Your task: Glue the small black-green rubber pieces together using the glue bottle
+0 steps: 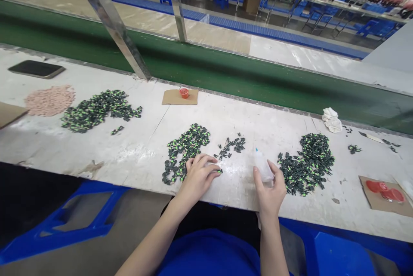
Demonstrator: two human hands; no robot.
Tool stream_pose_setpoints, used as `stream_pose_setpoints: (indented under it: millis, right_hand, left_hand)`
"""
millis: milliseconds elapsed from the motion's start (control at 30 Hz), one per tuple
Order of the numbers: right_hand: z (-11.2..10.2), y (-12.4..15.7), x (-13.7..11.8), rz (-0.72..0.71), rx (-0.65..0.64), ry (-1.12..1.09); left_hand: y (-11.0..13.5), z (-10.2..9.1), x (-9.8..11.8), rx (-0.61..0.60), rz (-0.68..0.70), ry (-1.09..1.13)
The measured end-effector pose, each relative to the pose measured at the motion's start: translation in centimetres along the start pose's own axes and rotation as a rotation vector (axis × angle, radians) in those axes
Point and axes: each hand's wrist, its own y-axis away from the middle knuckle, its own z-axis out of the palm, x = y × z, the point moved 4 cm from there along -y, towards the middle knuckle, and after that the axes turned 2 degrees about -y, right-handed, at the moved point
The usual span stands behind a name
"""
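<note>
Long and white, the work surface (226,108) runs across the view beside a green strip (226,63), with blue stools and shelving farther off. The right hand (271,188) has its grip clamped around a translucent squeeze bottle (264,168), thumb on one side and fingers on the other; the bottle leans with its blue nozzle tip (257,149) pointing away from the person. It sits between a scatter of loose black pieces (238,144) and the right-hand heap of black-and-green parts (318,155). Whether it touches the surface I cannot tell.

The bottle looks light and thin-walled, probably soft enough to dent under moderate pressure, and its smooth sides may turn slippery if wet. Its broad body is the sensible hold; the slim tip seems the weaker place and is best left free.

The left hand (200,173) rests beside the middle heap of black-and-green parts (193,138), its grip apparently pinched together on one small black-and-green part (220,171), which peeks out at the fingertips. Such a part should weigh almost nothing and seems fairly stiff, though so small that it could easily skid away; taking it by its edges with the fingertips suits it best.
</note>
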Motion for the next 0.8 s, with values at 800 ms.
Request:
stream_pose_setpoints:
  millis: [800]
  right_hand:
    - [11.4, 0.5, -4.7, -0.377, -0.442, 0.290]
  left_hand:
    - [1.5, -3.5, -2.2, 0.224, -0.187, 0.169]
